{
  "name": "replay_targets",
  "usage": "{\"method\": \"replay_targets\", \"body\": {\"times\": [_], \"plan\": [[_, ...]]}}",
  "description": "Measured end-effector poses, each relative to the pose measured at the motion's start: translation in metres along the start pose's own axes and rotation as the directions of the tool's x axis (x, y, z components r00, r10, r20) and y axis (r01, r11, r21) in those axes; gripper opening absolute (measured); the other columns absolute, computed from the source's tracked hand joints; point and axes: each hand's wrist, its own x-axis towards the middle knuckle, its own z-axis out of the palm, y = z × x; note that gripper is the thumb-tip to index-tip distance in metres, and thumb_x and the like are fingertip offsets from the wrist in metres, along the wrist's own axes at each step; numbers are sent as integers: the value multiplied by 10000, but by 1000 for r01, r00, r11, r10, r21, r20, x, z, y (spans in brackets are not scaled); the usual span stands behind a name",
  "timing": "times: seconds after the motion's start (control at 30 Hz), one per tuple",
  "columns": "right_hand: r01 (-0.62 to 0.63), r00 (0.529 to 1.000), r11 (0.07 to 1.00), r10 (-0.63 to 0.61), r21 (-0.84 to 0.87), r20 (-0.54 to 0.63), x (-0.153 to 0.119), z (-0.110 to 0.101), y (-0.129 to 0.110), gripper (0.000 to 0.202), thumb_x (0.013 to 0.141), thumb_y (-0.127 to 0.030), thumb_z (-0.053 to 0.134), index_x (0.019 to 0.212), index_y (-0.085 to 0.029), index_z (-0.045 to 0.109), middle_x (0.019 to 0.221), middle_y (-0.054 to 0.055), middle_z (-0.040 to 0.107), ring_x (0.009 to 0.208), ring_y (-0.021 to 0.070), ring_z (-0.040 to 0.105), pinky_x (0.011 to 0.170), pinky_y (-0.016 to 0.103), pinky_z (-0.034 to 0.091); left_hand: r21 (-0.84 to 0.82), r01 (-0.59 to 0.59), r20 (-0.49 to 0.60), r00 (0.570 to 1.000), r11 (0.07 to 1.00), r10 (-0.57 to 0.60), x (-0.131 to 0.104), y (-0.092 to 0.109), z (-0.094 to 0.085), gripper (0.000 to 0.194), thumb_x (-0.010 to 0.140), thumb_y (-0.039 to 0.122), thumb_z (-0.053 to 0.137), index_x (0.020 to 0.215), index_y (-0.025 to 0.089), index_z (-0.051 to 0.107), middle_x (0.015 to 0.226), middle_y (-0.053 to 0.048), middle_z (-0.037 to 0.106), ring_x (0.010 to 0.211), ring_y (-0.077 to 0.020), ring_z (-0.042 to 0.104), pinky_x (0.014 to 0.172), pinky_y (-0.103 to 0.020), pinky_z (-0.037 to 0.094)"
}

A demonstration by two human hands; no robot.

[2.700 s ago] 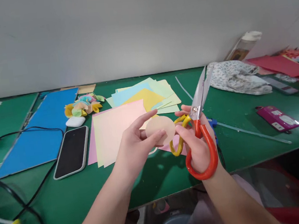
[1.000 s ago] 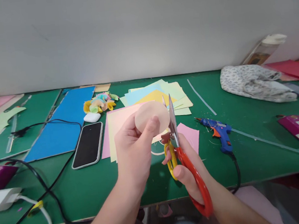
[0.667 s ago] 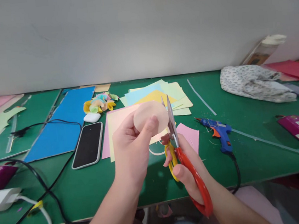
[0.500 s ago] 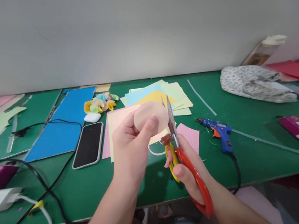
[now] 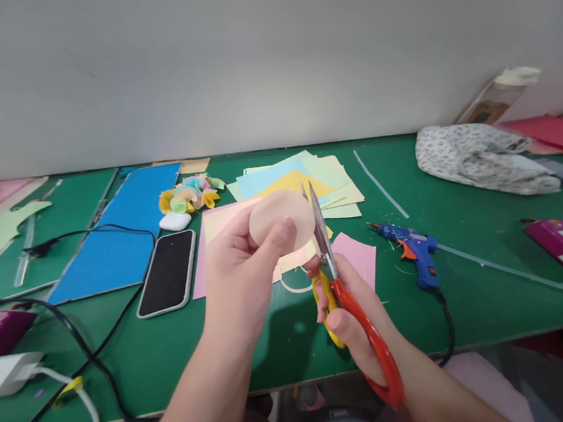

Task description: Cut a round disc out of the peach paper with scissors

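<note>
Between the thumb and fingers of my left hand (image 5: 240,269) is a pale peach paper circle (image 5: 276,215), held up above the table. My right hand (image 5: 357,327) grips scissors (image 5: 370,336) with one red and one yellow handle, thumb through the red loop. Their blades point away from me, slightly parted, at the circle's right edge. Whether the blades bite into the paper I cannot tell. Below my hands lie a thin curved paper offcut (image 5: 294,289) and a pink sheet (image 5: 356,253).
On the green table (image 5: 297,364) are a stack of coloured paper (image 5: 273,178), a phone (image 5: 167,273), a blue board (image 5: 113,235), crepe-like paper petals (image 5: 192,193) and a white case (image 5: 174,221). A blue glue gun (image 5: 416,250) lies right, its cord over the front edge. Black cables (image 5: 90,355) cross the left.
My left hand and the paper circle have shifted slightly left. The scissors' blades have tilted a little to the left, and the yellow handle sits slightly lower.
</note>
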Motion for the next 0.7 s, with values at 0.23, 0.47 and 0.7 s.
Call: {"method": "replay_targets", "body": {"times": [0.23,0.47,0.7], "plan": [[23,1000,999,-23,-46,-9,0,0,5,709,887,-887,625,1228,-266,626,915,30,533,772,225,532,643,354,500,17,2,-28,1000,1000,-1,2,5,0,153,784,279,906,915,219,857,865,-19,819,807,-199,741,707,-277,615],[46,999,995,-47,-85,-10,1,-1,9,693,902,-881,601,1228,-270,634,832,11,501,800,255,576,655,369,528,40,3,-7,1000,999,-3,4,6,-2,205,791,315,903,964,216,859,916,-38,830,864,-232,760,741,-308,633],[50,999,997,-50,-63,1,0,0,6,659,920,-860,606,1222,-275,637,842,18,516,877,280,607,739,405,558,38,-12,0,1000,999,12,5,4,-7,210,793,332,907,967,220,869,882,-28,819,801,-205,745,697,-283,623]]}}
